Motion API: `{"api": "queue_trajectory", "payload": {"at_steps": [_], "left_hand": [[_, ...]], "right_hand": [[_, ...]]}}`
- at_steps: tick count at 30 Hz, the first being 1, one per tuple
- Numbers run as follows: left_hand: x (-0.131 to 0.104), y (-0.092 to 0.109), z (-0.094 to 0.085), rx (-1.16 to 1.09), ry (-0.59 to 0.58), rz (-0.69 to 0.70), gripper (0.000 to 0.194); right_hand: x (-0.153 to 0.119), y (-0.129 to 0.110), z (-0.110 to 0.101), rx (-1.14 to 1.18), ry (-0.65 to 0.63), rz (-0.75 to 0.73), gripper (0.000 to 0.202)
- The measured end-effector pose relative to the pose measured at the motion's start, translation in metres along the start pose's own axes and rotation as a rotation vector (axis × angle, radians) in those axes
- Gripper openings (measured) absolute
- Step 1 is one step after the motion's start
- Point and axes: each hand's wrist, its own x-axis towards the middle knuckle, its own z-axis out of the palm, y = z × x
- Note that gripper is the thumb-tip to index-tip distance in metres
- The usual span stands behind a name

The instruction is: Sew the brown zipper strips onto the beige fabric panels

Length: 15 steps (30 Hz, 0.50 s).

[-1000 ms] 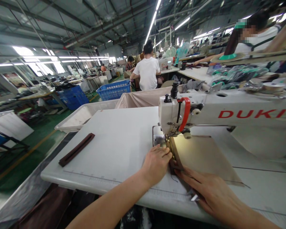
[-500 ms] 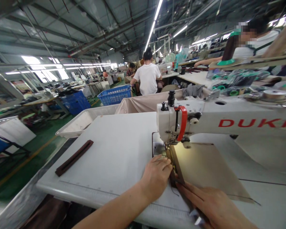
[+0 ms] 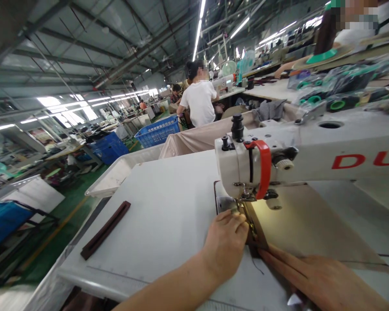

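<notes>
A dark brown fabric strip with a brass-coloured zipper runs under the presser foot of a white sewing machine. My left hand is closed, its bent fingers pressed on the strip's left edge just in front of the needle area. My right hand lies flat, fingers stretched along the strip's near end and touching it. A beige fabric panel spreads to the right of the zipper, partly behind the machine arm. One loose dark thread hangs between my hands. The fingertips of my left hand partly hide the strip.
A second brown strip with a long slot lies at left on the white table. Beyond the table are a pale bin, a blue basket and a seated person in white. Plastic-wrapped bundles lie behind the machine.
The view has shifted, so the machine appears larger and farther right. Both hands stay at the zipper strip, with little visible feed. The person in white has turned their head.
</notes>
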Motion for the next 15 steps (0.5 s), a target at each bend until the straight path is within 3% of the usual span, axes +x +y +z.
{"api": "queue_trajectory", "payload": {"at_steps": [7, 15], "left_hand": [[0.014, -0.014, 0.002, -0.055, 0.05, -0.037, 0.018], [0.018, -0.02, 0.008, -0.012, -0.012, -0.077, 0.014]], "right_hand": [[0.022, 0.006, -0.009, 0.049, -0.078, 0.016, 0.089], [0.033, 0.01, -0.01, -0.031, -0.088, 0.053, 0.077]]}}
